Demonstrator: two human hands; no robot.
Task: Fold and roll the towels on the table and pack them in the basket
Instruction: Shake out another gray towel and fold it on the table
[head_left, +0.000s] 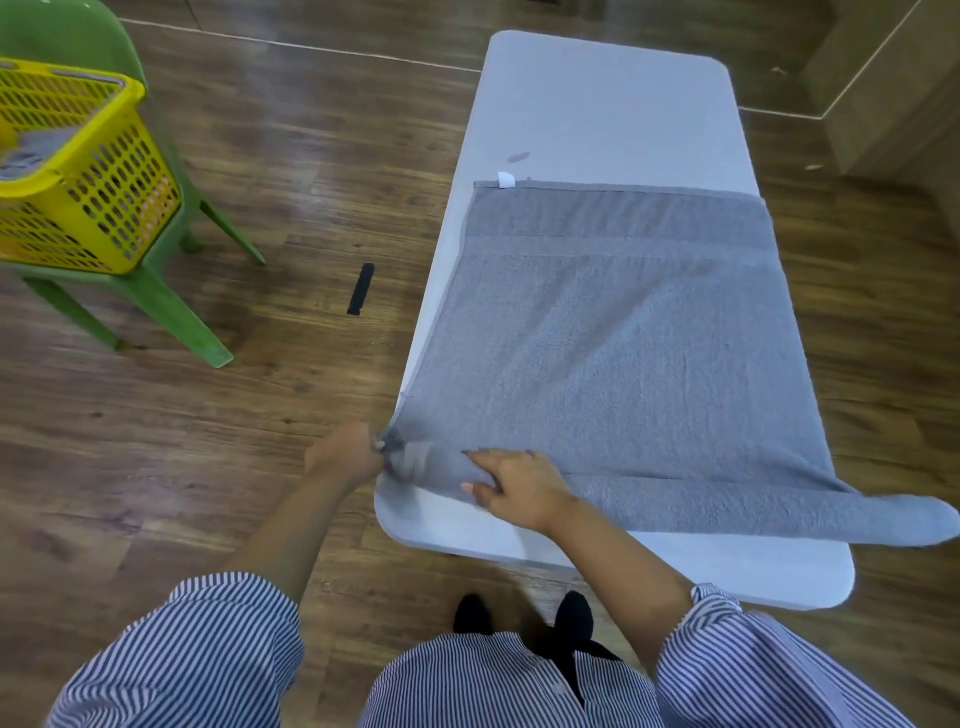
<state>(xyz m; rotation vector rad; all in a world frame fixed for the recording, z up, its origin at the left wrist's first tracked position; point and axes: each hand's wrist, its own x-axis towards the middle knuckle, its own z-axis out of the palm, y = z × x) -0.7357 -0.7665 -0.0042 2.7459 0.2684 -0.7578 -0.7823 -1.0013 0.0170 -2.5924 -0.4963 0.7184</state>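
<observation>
A grey towel (613, 332) lies spread lengthwise on the white table (602, 104), with a white tag at its far edge. Its near edge is rolled into a low tube that runs past the table's right side. My left hand (345, 454) grips the left end of that roll at the table's left edge. My right hand (511, 486) lies on top of the roll, fingers curled over it and thumb at its near side. A yellow basket (98, 171) with grey towels inside stands on a green chair at the far left.
The green chair (156, 306) stands on the wooden floor left of the table. A short black strip (361, 288) lies on the floor between chair and table. The far half of the table shows bare white surface. My feet are just before the table's near edge.
</observation>
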